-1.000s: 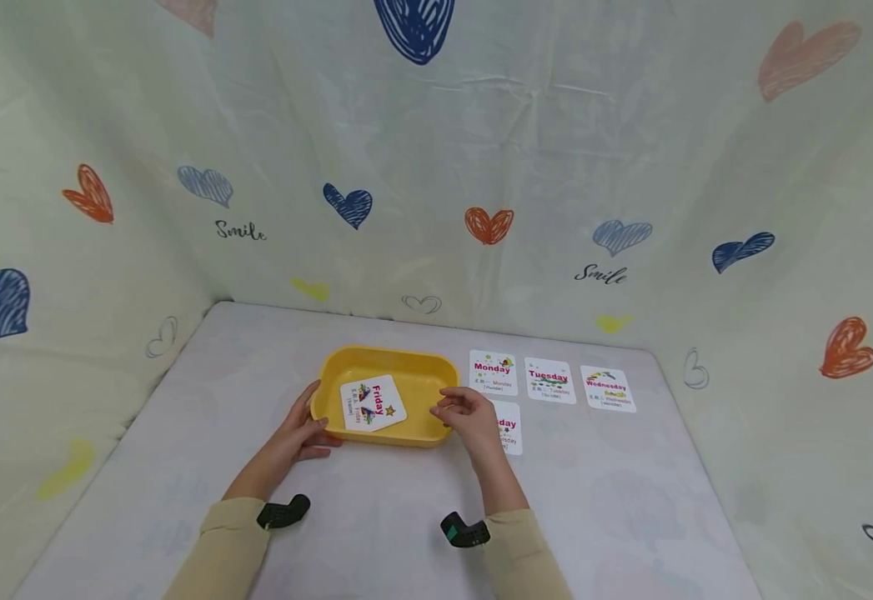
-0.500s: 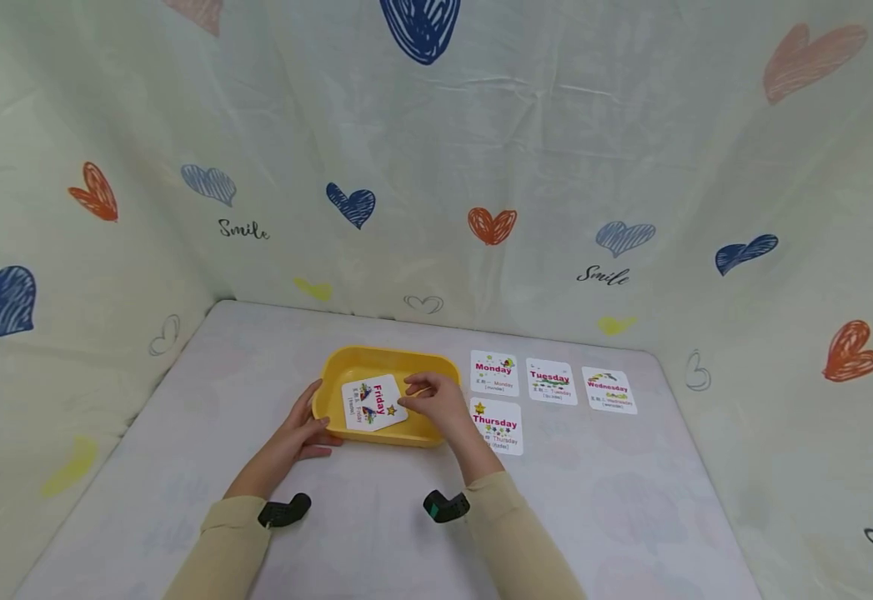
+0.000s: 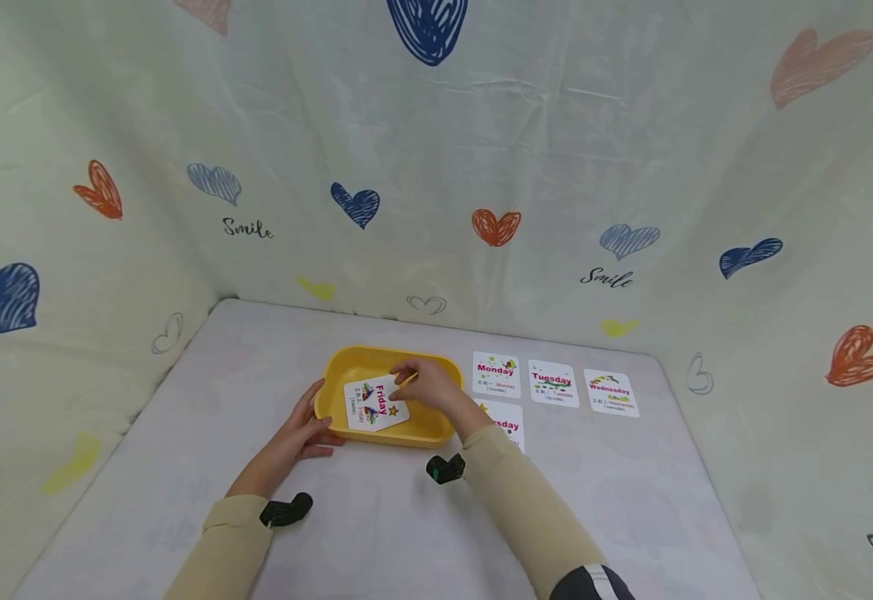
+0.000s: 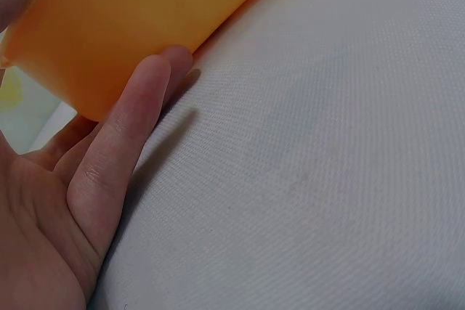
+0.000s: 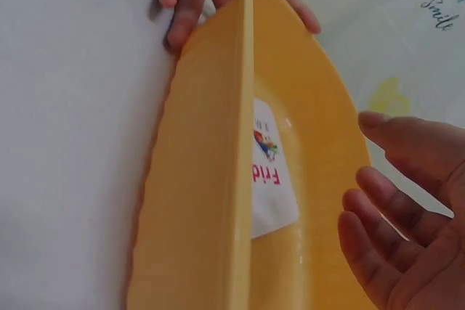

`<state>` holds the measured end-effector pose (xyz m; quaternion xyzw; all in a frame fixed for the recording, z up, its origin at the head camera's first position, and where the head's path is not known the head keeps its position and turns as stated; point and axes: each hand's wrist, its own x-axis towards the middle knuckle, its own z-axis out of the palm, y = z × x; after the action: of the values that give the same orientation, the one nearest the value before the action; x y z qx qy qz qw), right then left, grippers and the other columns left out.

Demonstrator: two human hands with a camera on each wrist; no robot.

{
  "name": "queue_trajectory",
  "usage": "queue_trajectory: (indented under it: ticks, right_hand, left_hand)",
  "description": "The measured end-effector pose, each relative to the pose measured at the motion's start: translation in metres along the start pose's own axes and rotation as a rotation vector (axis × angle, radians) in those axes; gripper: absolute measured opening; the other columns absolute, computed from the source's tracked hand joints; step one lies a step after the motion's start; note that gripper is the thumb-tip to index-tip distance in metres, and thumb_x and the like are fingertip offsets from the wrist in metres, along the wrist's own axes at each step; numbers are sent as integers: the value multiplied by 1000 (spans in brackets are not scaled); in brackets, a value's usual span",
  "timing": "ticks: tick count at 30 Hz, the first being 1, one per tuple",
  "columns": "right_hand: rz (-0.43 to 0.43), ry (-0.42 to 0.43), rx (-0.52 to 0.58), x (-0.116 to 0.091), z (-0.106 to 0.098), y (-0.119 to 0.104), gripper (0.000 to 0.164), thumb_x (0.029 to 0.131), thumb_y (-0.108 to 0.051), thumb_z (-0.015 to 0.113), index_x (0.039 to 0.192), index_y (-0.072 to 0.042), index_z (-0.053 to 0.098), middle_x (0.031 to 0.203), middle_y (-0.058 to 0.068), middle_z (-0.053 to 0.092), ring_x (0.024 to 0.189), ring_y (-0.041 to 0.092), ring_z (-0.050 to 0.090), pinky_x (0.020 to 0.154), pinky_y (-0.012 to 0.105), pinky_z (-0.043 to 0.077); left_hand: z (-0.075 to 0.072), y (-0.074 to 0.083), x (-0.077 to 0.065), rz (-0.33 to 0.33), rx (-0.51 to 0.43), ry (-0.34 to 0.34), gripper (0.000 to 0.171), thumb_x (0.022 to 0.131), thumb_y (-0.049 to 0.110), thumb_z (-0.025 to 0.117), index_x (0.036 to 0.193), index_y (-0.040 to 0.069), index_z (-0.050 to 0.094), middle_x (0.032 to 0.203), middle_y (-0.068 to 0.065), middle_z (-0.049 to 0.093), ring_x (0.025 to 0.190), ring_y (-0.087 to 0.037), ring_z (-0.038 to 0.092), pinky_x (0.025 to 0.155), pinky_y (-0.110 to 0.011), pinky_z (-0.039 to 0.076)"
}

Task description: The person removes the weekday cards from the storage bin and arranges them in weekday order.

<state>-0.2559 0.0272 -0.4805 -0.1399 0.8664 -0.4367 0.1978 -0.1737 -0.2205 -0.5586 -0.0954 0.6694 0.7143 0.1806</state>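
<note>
A yellow plastic tray (image 3: 430,423) stands on the table, with a white Friday card (image 3: 367,402) lying turned sideways on its floor. At the tray's left end my left hand (image 3: 303,432) grips it, thumb over the rim and fingers round the outside near the base. My right hand (image 3: 434,388) hovers over the tray, fingertips just beside the card's upper right edge. In the right wrist view the fingers (image 5: 360,252) are loosely bent and apart, holding nothing. The tray wall hides part of the card there.
Right of the tray lie a Monday card (image 3: 496,375), a Tuesday card (image 3: 553,384) and a Wednesday card (image 3: 611,393) in a row. Below Monday, a Thursday card (image 3: 507,421) is partly covered by my right forearm. A heart-patterned curtain (image 3: 436,150) surrounds the table (image 3: 376,533).
My right hand has moved left from the tray's right end to the Friday card, its forearm swinging in from the right. The left hand stays on the tray; the tray and cards keep their places.
</note>
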Motion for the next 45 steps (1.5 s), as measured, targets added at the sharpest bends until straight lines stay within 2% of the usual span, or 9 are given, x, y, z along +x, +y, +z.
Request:
queue_trajectory:
  ticks: [5, 10, 14, 18, 23, 34, 38, 45]
  right_hand:
    - [-10, -94, -39, 9, -3, 0, 45, 82, -11, 78, 125, -7, 63, 113, 12, 62, 88, 19, 56, 83, 31, 49]
    - [-24, -165, -62, 18, -1, 5, 48, 81, -10, 79, 127, -8, 62, 118, 9, 60, 96, 20, 55, 90, 31, 48]
    - [-18, -188, -76, 23, 1, 9, 51, 81, -11, 79, 129, -11, 62, 129, 7, 57, 107, 23, 52, 97, 35, 45]
    - [11, -205, -102, 25, 3, 15, 56, 81, -16, 81, 133, -17, 60, 139, 4, 51, 118, 24, 47, 106, 42, 37]
    - [24, -229, -128, 29, 5, 20, 65, 78, -19, 83, 137, -20, 57, 143, 2, 48, 125, 22, 42, 111, 44, 30]
    - [55, -219, -208, 34, 10, 26, 69, 76, -17, 84, 139, -24, 55, 148, -2, 42, 130, 21, 39, 112, 41, 29]
    - [36, -201, -273, 36, 15, 30, 68, 77, -18, 84, 138, -24, 55, 149, -4, 41, 133, 19, 36, 113, 38, 28]
    - [-5, -174, -363, 36, 20, 34, 65, 78, -21, 83, 138, -25, 56, 154, -2, 35, 141, 21, 28, 115, 42, 21]
  left_hand:
    - [-1, -2, 1, -6, -5, 0, 77, 98, 19, 54, 155, 43, 8, 156, -12, 27, 94, -31, 68, 77, -37, 56]
    - [-3, -2, 2, 9, 0, -11, 77, 99, 19, 53, 156, 40, 6, 156, -15, 25, 94, -31, 68, 77, -37, 57]
    - [-3, -3, 2, 4, -6, -2, 77, 98, 19, 54, 156, 40, 8, 156, -15, 26, 93, -31, 69, 76, -37, 57]
    - [-2, -3, 3, 2, -6, -1, 77, 98, 20, 55, 156, 40, 8, 156, -15, 26, 94, -31, 69, 76, -37, 57]
    - [-2, -5, 4, 6, -3, 0, 78, 97, 20, 56, 156, 40, 8, 155, -16, 27, 94, -31, 69, 76, -37, 57]
    - [-1, -3, 4, -10, 9, 21, 77, 98, 19, 55, 155, 41, 9, 153, -15, 31, 94, -31, 69, 77, -38, 57]
    - [-1, -3, 3, -5, 14, 17, 77, 98, 19, 55, 156, 40, 9, 153, -16, 30, 94, -31, 69, 77, -38, 57]
    - [-1, -2, 3, -10, 8, 11, 77, 98, 19, 54, 155, 41, 8, 155, -14, 29, 94, -31, 68, 77, -38, 57]
